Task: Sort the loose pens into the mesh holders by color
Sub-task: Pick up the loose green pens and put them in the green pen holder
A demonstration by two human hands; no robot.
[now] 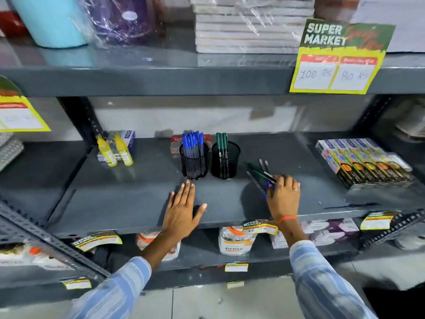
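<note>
Resting flat and wide on the shelf [138,203], my left hand [181,210] holds nothing; my right hand [284,194], right of center, closes over loose pens [259,172].

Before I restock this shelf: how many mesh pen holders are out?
2. Both stand side by side at the middle of the shelf: the left mesh holder holds blue pens, the right mesh holder holds green pens. None seems hidden.
</note>
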